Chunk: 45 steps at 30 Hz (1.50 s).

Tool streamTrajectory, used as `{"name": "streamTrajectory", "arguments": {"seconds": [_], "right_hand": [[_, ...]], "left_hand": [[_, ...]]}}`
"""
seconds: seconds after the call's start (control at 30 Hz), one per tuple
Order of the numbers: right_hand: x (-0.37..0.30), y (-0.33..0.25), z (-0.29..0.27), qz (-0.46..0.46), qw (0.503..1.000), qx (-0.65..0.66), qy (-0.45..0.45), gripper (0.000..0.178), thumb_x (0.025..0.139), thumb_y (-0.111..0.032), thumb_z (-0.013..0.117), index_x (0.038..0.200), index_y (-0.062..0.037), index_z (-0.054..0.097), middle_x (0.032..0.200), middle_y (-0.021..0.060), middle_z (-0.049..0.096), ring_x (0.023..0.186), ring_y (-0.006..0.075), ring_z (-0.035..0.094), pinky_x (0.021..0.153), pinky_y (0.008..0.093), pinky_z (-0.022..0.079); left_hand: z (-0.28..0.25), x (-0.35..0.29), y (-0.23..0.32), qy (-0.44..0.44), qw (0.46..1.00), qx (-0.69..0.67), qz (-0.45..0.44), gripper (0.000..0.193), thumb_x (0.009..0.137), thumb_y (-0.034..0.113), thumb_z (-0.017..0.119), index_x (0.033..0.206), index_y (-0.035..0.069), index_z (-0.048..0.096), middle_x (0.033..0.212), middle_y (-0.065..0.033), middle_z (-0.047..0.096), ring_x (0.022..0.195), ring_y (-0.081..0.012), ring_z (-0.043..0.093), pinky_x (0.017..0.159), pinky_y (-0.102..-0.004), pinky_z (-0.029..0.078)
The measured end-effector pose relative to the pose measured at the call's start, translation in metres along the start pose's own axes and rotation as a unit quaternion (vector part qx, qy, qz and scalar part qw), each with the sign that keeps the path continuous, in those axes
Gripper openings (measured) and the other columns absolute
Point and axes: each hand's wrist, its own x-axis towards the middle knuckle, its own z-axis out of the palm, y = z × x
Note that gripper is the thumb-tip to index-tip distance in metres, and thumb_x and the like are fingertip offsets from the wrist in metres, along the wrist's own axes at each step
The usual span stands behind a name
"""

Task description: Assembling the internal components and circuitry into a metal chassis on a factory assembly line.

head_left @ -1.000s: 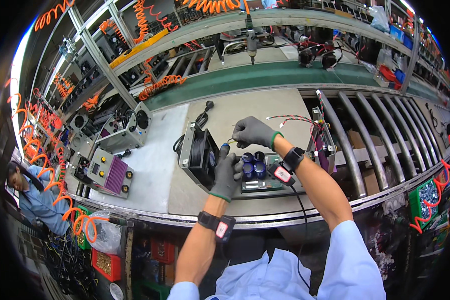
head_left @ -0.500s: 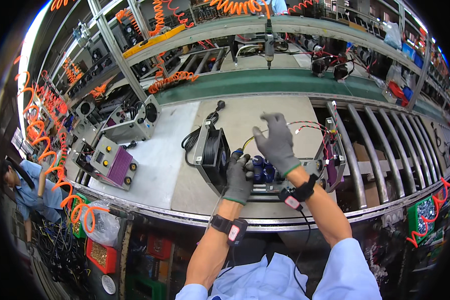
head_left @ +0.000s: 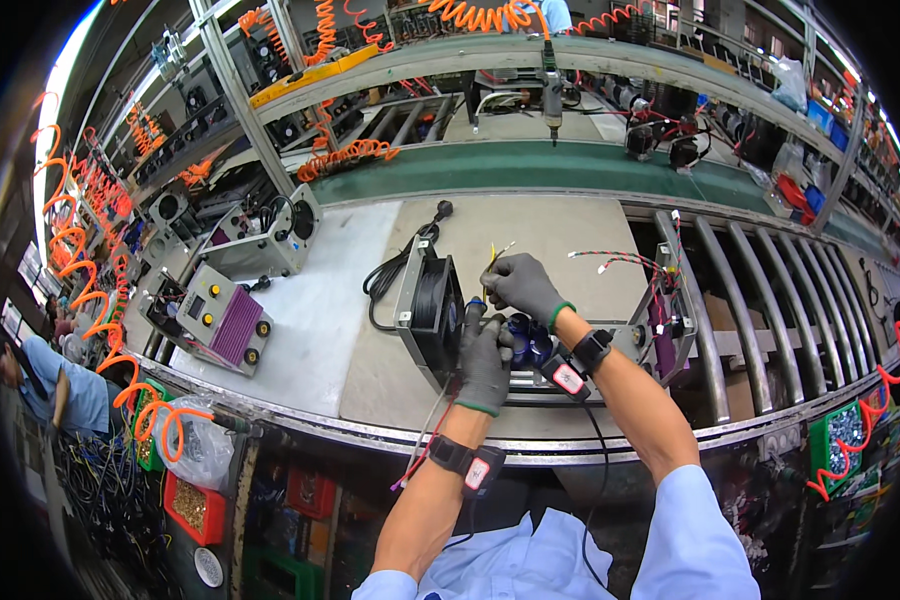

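Note:
An opened machine chassis lies in front of me, with a black fan (head_left: 436, 305) at its left end and dark blue capacitors (head_left: 530, 342) in the middle. My left hand (head_left: 485, 368), in a grey glove, is closed beside the fan. A small blue piece (head_left: 476, 302) shows at its fingertips; what the fingers hold is mostly hidden. Just above the capacitors, my gloved right hand (head_left: 530, 288) pinches a thin yellow wire (head_left: 492, 262), whose light end sticks up past the fingers. Red and white wires (head_left: 422, 440) hang below my left wrist.
Red-black twisted wires (head_left: 620, 258) rise from the chassis's right end panel (head_left: 675, 310). A black power cord (head_left: 385, 275) lies left of the fan. Metal rollers (head_left: 750, 310) run on the right. A purple-sided machine (head_left: 225, 320) stands left, and a screwdriver (head_left: 552, 100) hangs above the green belt (head_left: 450, 168).
My right hand has come down and left from its raised position and now pinches the yellow wire. Red and white wires now show below my left hand, which stays beside the fan.

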Motion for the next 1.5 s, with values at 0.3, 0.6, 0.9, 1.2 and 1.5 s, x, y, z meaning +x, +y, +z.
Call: {"name": "streamTrajectory", "arguments": {"seconds": [0.3, 0.6, 0.9, 1.2, 1.5], "right_hand": [[-0.003, 0.006, -0.017, 0.046, 0.978, 0.104, -0.173, 0.025, 0.101, -0.024, 0.07, 0.105, 0.0008, 0.076, 0.086, 0.003, 0.071, 0.073, 0.0099, 0.062, 0.068, 0.0274, 0.053], [-0.032, -0.027, -0.012, -0.078, 0.95, -0.303, -0.011, 0.033, 0.084, -0.035, 0.08, 0.1, -0.0063, 0.08, 0.091, 0.0165, 0.076, 0.085, 0.0316, 0.075, 0.079, 0.0427, 0.058], [-0.017, -0.024, 0.008, -0.159, 0.913, -0.375, -0.035, 0.021, 0.086, -0.019, 0.073, 0.1, -0.0029, 0.074, 0.098, 0.0243, 0.074, 0.096, 0.0432, 0.072, 0.088, 0.0503, 0.057], [-0.016, 0.025, 0.013, -0.134, 0.967, -0.206, 0.07, 0.021, 0.09, -0.01, 0.071, 0.109, -0.0028, 0.07, 0.097, 0.0241, 0.075, 0.092, 0.0416, 0.074, 0.083, 0.0465, 0.058], [-0.021, 0.029, 0.013, -0.076, 0.981, 0.041, 0.175, 0.018, 0.096, -0.01, 0.064, 0.11, -0.0011, 0.072, 0.084, 0.0109, 0.074, 0.074, 0.0177, 0.073, 0.07, 0.0331, 0.058]], "left_hand": [[0.012, 0.006, 0.005, 0.046, 0.997, -0.039, -0.045, 0.016, 0.108, 0.004, 0.042, 0.119, 0.009, 0.051, 0.086, -0.0019, 0.057, 0.057, -0.0054, 0.046, 0.044, -0.0187, 0.032], [0.002, 0.037, -0.023, 0.111, 0.991, 0.064, 0.031, 0.019, 0.104, 0.0, 0.044, 0.121, -0.001, 0.053, 0.104, -0.0171, 0.07, 0.084, -0.0229, 0.074, 0.069, -0.0332, 0.064], [-0.008, 0.053, -0.05, 0.155, 0.978, 0.07, 0.124, 0.021, 0.101, 0.002, 0.051, 0.108, -0.002, 0.07, 0.1, -0.0122, 0.073, 0.087, -0.018, 0.07, 0.076, -0.0328, 0.057], [0.015, 0.011, -0.003, 0.127, 0.958, 0.251, 0.051, 0.018, 0.102, 0.015, 0.056, 0.099, -0.001, 0.064, 0.082, -0.0091, 0.068, 0.064, -0.0158, 0.068, 0.053, -0.0307, 0.054], [-0.023, -0.037, -0.036, 0.06, 0.848, 0.434, 0.3, 0.031, 0.106, 0.028, 0.058, 0.118, 0.0, 0.065, 0.077, -0.0055, 0.06, 0.062, -0.0132, 0.059, 0.054, -0.0313, 0.045]]}}
